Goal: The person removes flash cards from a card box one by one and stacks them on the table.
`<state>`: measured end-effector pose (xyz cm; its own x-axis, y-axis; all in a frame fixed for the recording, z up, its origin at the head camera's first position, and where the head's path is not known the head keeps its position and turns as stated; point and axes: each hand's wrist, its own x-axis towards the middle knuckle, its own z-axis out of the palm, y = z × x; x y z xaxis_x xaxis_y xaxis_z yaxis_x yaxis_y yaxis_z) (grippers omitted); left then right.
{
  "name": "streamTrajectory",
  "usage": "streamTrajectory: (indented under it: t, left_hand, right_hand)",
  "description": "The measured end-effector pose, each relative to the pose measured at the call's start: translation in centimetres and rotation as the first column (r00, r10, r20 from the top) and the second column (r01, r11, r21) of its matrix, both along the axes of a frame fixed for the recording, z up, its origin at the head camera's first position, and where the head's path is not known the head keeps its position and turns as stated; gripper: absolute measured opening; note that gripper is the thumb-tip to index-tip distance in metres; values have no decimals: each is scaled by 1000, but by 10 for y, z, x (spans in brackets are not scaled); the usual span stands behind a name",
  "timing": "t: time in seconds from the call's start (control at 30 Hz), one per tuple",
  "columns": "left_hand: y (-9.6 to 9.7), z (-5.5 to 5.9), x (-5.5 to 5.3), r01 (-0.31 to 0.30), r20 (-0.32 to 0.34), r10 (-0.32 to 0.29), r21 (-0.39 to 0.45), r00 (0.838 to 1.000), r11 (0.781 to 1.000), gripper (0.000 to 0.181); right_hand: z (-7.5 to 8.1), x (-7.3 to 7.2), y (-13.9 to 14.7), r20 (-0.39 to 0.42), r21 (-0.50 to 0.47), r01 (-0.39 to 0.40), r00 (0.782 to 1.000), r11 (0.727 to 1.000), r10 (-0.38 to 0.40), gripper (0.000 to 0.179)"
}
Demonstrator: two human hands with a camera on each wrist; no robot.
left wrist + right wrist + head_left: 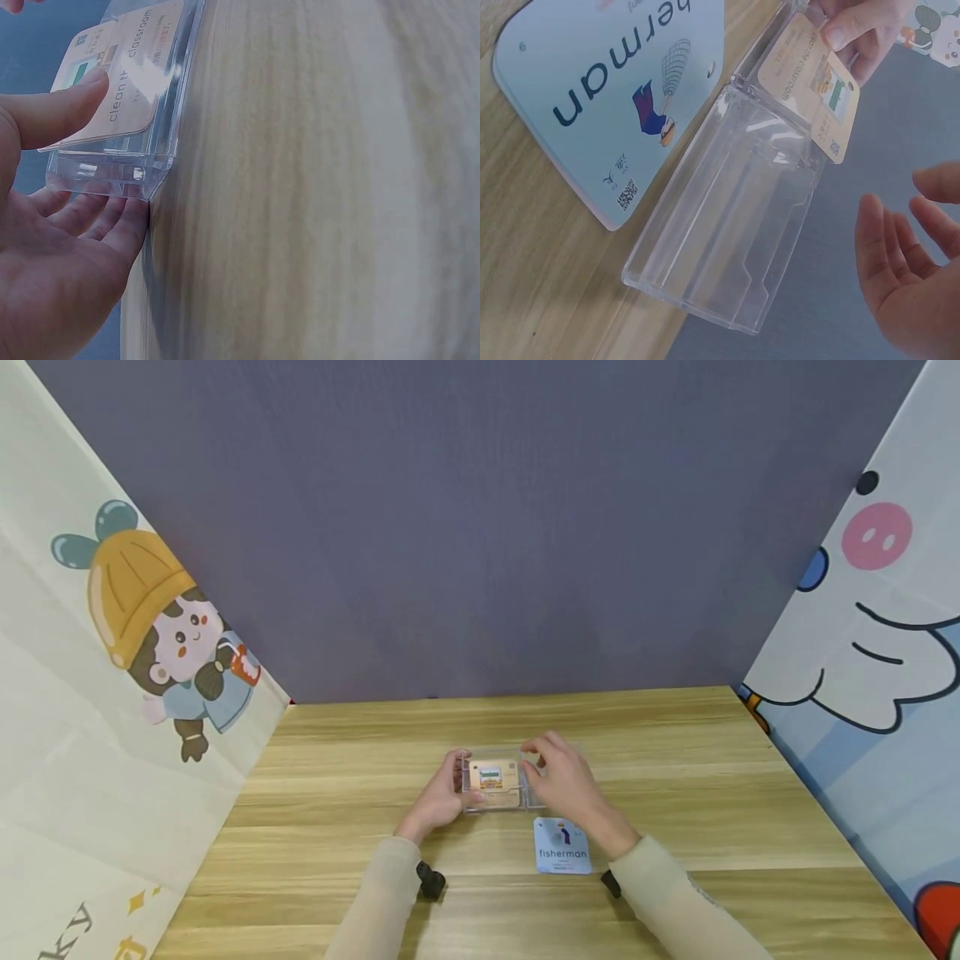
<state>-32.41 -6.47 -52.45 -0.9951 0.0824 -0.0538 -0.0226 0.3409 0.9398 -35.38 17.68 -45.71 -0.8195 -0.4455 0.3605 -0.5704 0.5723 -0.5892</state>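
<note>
Gripped between thumb and fingers of the left hand point(439, 797), a clear plastic card box point(720, 217) sits mid-table, the thumb over the "clean the classroom" card point(495, 783) at its left. Beside the right compartment, the right hand point(562, 780) holds nothing, fingers loosely bent. Nearer, the blue "fisherman" card point(562, 845) lies on the wooden table point(330, 802).
</note>
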Motion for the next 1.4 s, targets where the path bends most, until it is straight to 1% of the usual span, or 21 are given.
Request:
streamTrajectory:
  t: [0.13,0.17,0.3,0.37,0.4,0.57,0.83,1.07,1.23,1.4]
  left_hand:
    - [1,0,0,-9,3,9,7,1000,1000,80]
    - [2,3,1,-13,6,13,3,1000,1000,80]
    - [3,5,2,-19,6,19,-14,1000,1000,78]
    - [3,5,2,-17,6,17,-7,1000,1000,79]
    - [1,2,1,-13,5,13,-4,1000,1000,79]
    - [0,1,0,1,2,-1,2,1000,1000,81]
    - [0,3,1,8,0,-8,-7,1000,1000,79]
    - [0,3,1,14,-15,-14,0,1000,1000,80]
    - [1,3,1,14,-14,-14,6,1000,1000,79]
    - [0,2,0,7,-15,-7,-3,1000,1000,79]
  right_hand:
    - [-1,-2,-2,14,0,7,1000,1000,-7,27]
    - [-2,-2,-2,16,0,9,1000,1000,-9,26]
    - [-6,-6,-5,12,1,22,1000,1000,-22,25]
    - [-8,-7,-6,18,1,27,999,1000,-27,24]
    - [-9,-8,-7,22,1,30,999,1000,-30,24]
    - [-12,-9,-9,55,8,37,998,999,-37,26]
    - [-13,-10,-15,101,19,56,993,998,-57,26]
    - [-16,-11,-19,112,35,60,992,998,-64,26]
    - [-18,-12,-22,126,49,59,990,997,-64,27]
    - [-19,-12,-24,123,75,65,990,995,-74,26]
